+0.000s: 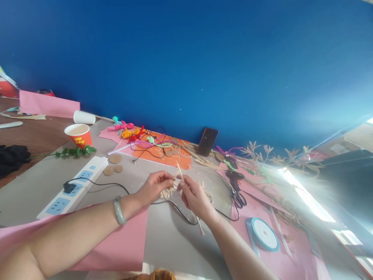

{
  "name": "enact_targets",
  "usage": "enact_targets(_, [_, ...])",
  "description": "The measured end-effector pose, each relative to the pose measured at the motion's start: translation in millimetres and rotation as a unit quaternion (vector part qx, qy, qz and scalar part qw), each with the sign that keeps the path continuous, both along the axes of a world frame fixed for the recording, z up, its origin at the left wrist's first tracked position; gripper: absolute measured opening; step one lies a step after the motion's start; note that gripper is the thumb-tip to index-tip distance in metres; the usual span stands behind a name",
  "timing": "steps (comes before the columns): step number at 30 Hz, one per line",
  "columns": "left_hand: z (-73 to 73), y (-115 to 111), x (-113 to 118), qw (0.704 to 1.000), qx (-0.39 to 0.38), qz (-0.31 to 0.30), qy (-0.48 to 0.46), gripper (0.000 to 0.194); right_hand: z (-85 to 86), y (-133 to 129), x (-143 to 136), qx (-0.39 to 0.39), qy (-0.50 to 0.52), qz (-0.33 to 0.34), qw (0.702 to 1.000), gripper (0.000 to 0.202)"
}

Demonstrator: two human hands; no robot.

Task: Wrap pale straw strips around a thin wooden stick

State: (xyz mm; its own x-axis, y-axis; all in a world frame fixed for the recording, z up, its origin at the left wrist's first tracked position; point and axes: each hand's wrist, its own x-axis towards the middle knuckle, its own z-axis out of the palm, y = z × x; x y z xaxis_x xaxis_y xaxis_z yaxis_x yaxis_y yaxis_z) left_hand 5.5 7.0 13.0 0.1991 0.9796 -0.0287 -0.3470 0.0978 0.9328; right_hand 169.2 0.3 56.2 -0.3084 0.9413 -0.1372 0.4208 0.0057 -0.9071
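Observation:
Over the middle of the grey table, my left hand [156, 186] and my right hand [192, 193] are close together, fingertips nearly touching. A thin pale stick-like strand [180, 171] rises from the fingers of my right hand. The left hand, with a jade-coloured bangle [119, 210] on its wrist, pinches a small pale end of what looks like the same material. Below the right hand another pale strand [199, 226] sticks out, its link to the upper one hidden. A heap of short pale strips [166, 193] lies under the hands, partly covered by them.
A white power strip [80, 182] with a black cord lies left, near a red paper cup [79, 134] and wooden discs [108, 170]. A phone [208, 141] leans on the blue wall. Right are scissors [239, 199], a glue gun [234, 179] and a ribbon spool [264, 234].

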Motion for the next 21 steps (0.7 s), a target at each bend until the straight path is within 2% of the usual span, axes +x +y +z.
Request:
enact_targets(3, [-0.9, 0, -2, 1.000, 0.002, -0.005, 0.015, 0.024, -4.8, 3, 4, 0.070, -0.071, 0.035, 0.994, 0.023])
enact_targets(7, [-2.4, 0, -3, 0.999, -0.002, -0.011, 0.031, 0.026, -11.9, 1, 6, 0.097, -0.056, 0.035, 0.993, 0.015])
enact_targets(10, [-6.7, 1, -3, 0.998, -0.010, -0.032, 0.046, 0.029, -11.4, -1, 5, 0.096, -0.058, 0.039, 0.993, 0.011])
enact_targets(14, [-11.5, 3, -3, 0.996, -0.020, -0.054, 0.070, 0.031, -4.6, -1, 2, 0.087, -0.058, 0.036, 0.994, 0.017])
enact_targets(17, [-10.4, 2, -3, 0.994, -0.007, -0.078, 0.075, 0.032, -1.2, -1, 1, 0.071, -0.042, 0.041, 0.996, 0.025])
enact_targets(21, [-7.6, 0, -2, 0.995, 0.006, -0.093, 0.044, 0.029, -2.0, 0, 3, 0.022, -0.022, 0.024, 0.999, 0.027])
